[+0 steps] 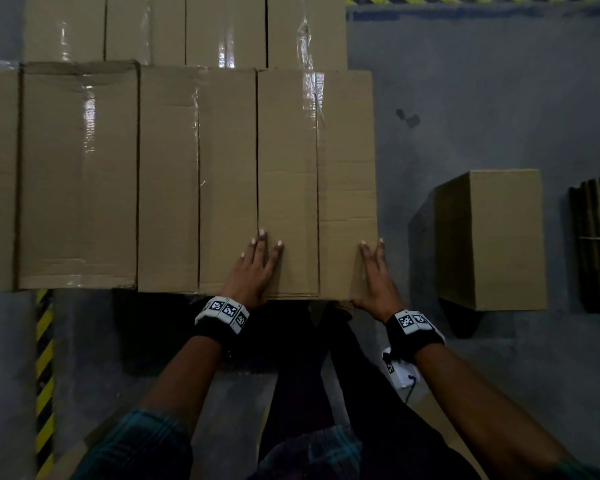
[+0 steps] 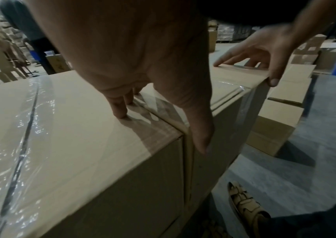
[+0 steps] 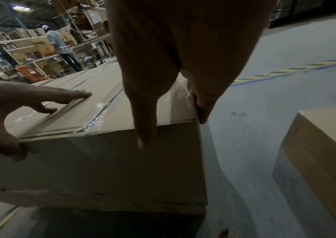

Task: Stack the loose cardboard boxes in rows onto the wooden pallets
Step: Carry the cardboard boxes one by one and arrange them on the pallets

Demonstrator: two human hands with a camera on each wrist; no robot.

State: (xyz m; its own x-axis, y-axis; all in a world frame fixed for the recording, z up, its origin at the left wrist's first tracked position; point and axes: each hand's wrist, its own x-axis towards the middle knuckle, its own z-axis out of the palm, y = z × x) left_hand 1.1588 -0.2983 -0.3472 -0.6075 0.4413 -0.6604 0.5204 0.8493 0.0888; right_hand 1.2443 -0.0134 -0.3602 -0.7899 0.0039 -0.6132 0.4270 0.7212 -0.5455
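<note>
Both hands lie on the rightmost cardboard box [image 1: 317, 181] at the end of the near row. The left hand [image 1: 253, 268] rests flat on its top, fingers straight and spread. The right hand [image 1: 373, 278] lies along the box's right edge, fingers extended. Only the wrist views show both thumbs hooked over the near top edge onto the front face. Right of the right hand, a loose box [image 1: 489, 240] stands on the floor [image 1: 499, 98], well apart. Beyond it is a bundle of flattened cardboard [image 1: 596, 240].
</note>
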